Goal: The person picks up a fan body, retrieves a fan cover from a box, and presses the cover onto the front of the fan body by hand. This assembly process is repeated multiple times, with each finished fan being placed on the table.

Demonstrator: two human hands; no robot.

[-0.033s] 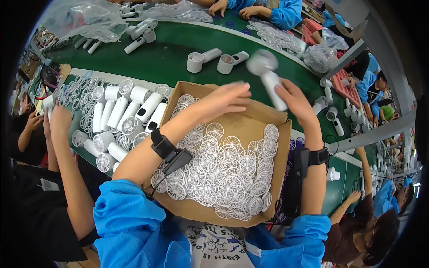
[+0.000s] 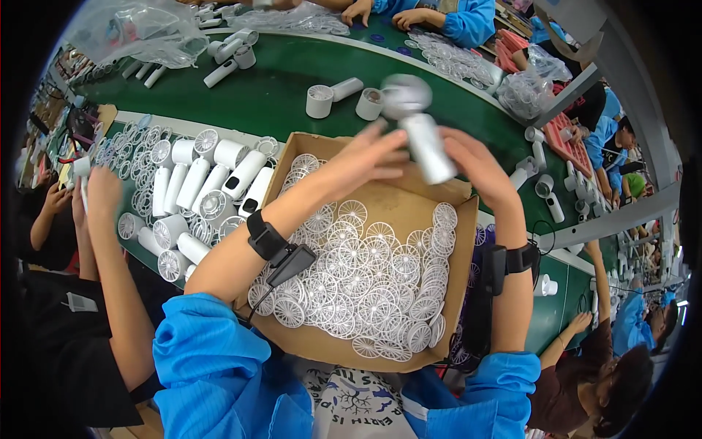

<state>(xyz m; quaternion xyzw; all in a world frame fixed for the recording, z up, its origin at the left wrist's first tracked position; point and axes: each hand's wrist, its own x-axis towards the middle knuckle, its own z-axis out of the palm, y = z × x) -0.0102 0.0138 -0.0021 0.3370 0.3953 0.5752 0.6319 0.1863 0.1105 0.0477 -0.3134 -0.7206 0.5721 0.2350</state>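
From the head camera, you hold a white handheld fan [image 2: 418,132] above the far edge of the cardboard box [image 2: 409,201]. Its long axis runs nearly up and down the picture, tipped a little: the round head, blurred, points away from you toward the green table [image 2: 270,88], and the cylindrical handle points back toward you and slightly to your right, ending over the box's far wall.

Your right hand [image 2: 472,164] comes in from the near right of the box, forearm rising almost straight up the picture, a black wrist device on it. Its fingers are curled around the lower handle, closed on it.

Your left hand [image 2: 365,157] reaches diagonally across the box from its near left corner, also with a black wrist device and a cable. Its fingers are loosely bent, tips at the fan's handle just below the head; whether they grip it or only touch it you cannot tell.

Inside the box, below both hands, lie many white round fan grilles [image 2: 365,282]. To the left of the box, white fan bodies [image 2: 212,179] lie in rows on the table.
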